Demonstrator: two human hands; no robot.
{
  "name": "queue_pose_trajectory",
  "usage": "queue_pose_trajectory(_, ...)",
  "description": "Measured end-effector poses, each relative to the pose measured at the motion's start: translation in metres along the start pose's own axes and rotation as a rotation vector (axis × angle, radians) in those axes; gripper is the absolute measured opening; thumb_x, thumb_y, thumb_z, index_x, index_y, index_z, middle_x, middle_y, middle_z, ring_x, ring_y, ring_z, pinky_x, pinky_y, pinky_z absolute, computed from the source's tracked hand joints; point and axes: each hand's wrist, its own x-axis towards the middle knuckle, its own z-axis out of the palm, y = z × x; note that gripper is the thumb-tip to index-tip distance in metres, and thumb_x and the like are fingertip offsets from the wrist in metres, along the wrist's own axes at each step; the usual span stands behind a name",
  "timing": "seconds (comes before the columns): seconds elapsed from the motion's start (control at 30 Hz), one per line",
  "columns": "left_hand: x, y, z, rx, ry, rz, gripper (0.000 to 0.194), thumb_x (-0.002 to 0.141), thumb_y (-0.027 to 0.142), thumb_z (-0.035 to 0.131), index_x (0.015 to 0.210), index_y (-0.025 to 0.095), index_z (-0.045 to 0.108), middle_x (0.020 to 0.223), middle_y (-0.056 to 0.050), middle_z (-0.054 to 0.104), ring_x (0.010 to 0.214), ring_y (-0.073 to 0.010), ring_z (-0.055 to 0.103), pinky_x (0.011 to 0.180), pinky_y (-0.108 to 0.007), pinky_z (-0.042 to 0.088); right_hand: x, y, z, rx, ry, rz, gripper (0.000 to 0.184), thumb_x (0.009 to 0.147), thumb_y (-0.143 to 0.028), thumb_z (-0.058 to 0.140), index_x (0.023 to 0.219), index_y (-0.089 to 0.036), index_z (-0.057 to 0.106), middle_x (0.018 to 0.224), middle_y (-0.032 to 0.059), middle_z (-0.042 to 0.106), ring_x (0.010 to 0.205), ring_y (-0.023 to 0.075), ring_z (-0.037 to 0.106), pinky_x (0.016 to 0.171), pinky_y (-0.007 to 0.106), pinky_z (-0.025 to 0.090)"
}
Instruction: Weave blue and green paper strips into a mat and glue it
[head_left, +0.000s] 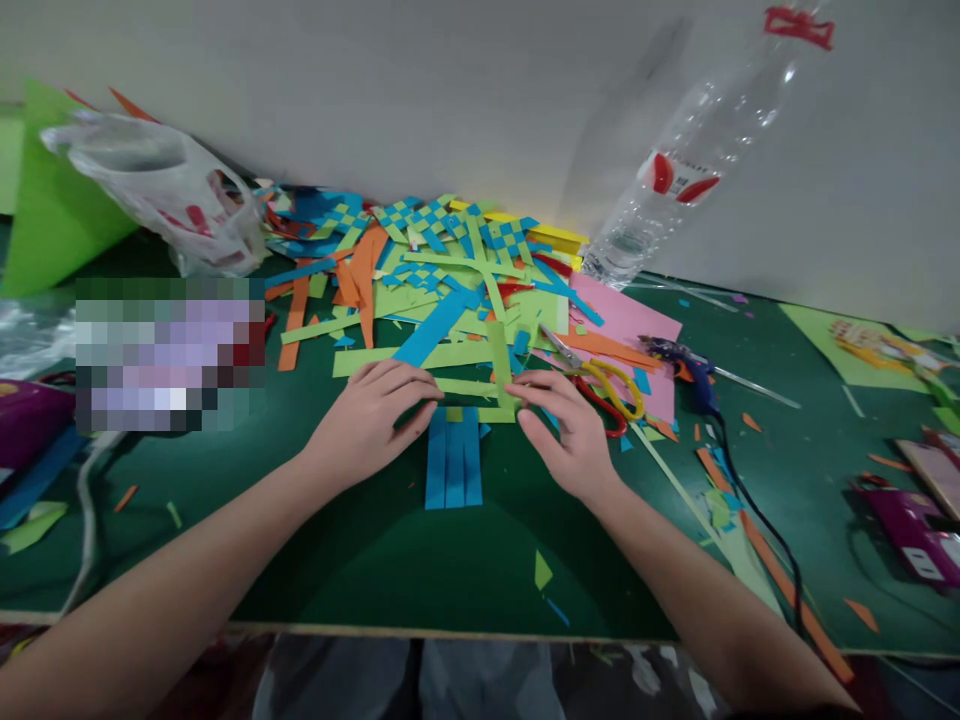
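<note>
My left hand [379, 415] is curled, its thumb and fingertips close together at the left end of a light green paper strip [471, 388]. At the strip's right end, my right hand [566, 425] has its fingertips bent onto the paper. Several blue paper strips [454, 478] lie side by side just below, pointing toward me. A short green strip [491, 414] crosses near their top ends, woven with them. My fingers partly cover the strip ends. Close to my right hand lie yellow-and-red-handled scissors [611, 390].
Woven blue-green pieces [431, 220] and paper scraps pile up by the wall. A glue gun [686, 370] with a cord lies right, near pink paper [630, 310]. A plastic bottle [675, 170] leans on the wall. A plastic bag [180, 190] stands left.
</note>
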Motion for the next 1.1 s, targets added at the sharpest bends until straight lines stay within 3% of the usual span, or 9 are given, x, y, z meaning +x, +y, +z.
queue_pose_trajectory(0.1,0.0,0.002,-0.001,-0.031,0.021,0.047,0.019,0.098,0.028,0.048,0.107,0.02,0.063,0.108,-0.006,0.07,0.101,-0.0224,0.062,0.094,-0.04,0.043,-0.005,-0.009,0.003,0.147,-0.094,-0.05,0.041,0.092,-0.026,0.056,0.134,-0.026,0.056,0.128,0.0108,0.056,0.115,0.0225,0.059,0.095,0.041,0.053)
queue_pose_trajectory(0.27,-0.001,0.005,0.0,-0.122,0.069,0.123,0.027,0.096,0.034,0.055,0.121,0.023,0.055,0.1,-0.003,0.072,0.093,-0.0193,0.066,0.094,-0.039,0.042,-0.011,-0.012,0.009,-0.011,-0.25,-0.304,0.061,0.09,-0.028,0.059,0.147,-0.02,0.038,0.138,0.0143,0.052,0.131,0.0224,0.049,0.108,0.041,0.044)
queue_pose_trajectory(0.4,-0.003,0.004,0.001,-0.177,0.104,0.198,0.02,0.092,0.033,0.061,0.11,0.023,0.059,0.093,-0.002,0.073,0.086,-0.0182,0.067,0.095,-0.039,0.04,-0.014,-0.007,0.016,-0.204,-0.384,-0.489,0.061,0.092,-0.028,0.054,0.148,-0.013,0.035,0.137,0.0134,0.058,0.135,0.02,0.046,0.114,0.041,0.038)
queue_pose_trajectory(0.5,-0.003,0.002,0.003,-0.186,0.106,0.239,0.011,0.091,0.027,0.061,0.101,0.023,0.06,0.089,0.0,0.073,0.08,-0.0168,0.067,0.095,-0.039,0.04,-0.017,-0.003,0.019,-0.316,-0.456,-0.531,0.057,0.093,-0.028,0.053,0.144,-0.009,0.04,0.139,0.0125,0.058,0.138,0.0175,0.042,0.118,0.038,0.034)
queue_pose_trajectory(0.7,-0.005,-0.006,0.004,-0.189,0.117,0.275,0.026,0.092,0.008,0.049,0.112,0.022,0.057,0.096,-0.002,0.074,0.081,-0.0153,0.067,0.095,-0.039,0.04,-0.018,-0.003,0.019,-0.371,-0.431,-0.547,0.051,0.094,-0.028,0.046,0.141,-0.007,0.045,0.142,0.0113,0.055,0.143,0.0175,0.035,0.122,0.039,0.028)
queue_pose_trajectory(0.87,-0.005,-0.006,0.004,-0.2,0.14,0.307,0.028,0.09,0.008,0.054,0.114,0.023,0.057,0.095,0.0,0.075,0.075,-0.0135,0.066,0.096,-0.039,0.042,-0.017,-0.006,0.02,-0.429,-0.421,-0.545,0.051,0.091,-0.025,0.049,0.14,-0.01,0.05,0.146,0.007,0.052,0.143,0.0263,0.033,0.123,0.047,0.025)
queue_pose_trajectory(1.0,-0.004,-0.006,0.003,-0.248,0.127,0.312,0.024,0.095,0.009,0.046,0.108,0.023,0.06,0.091,0.0,0.074,0.077,-0.0125,0.067,0.101,-0.039,0.04,-0.018,-0.004,0.021,-0.453,-0.424,-0.555,0.051,0.092,-0.025,0.048,0.142,-0.014,0.049,0.147,0.0048,0.052,0.144,0.0256,0.033,0.123,0.048,0.024)
queue_pose_trajectory(1.1,-0.005,-0.006,0.002,-0.263,0.128,0.27,0.017,0.097,0.019,0.048,0.106,0.024,0.062,0.094,-0.001,0.075,0.081,-0.0141,0.068,0.104,-0.04,0.039,-0.018,-0.004,0.021,-0.452,-0.375,-0.546,0.05,0.091,-0.024,0.049,0.141,-0.015,0.049,0.142,0.0057,0.057,0.143,0.024,0.034,0.122,0.047,0.026)
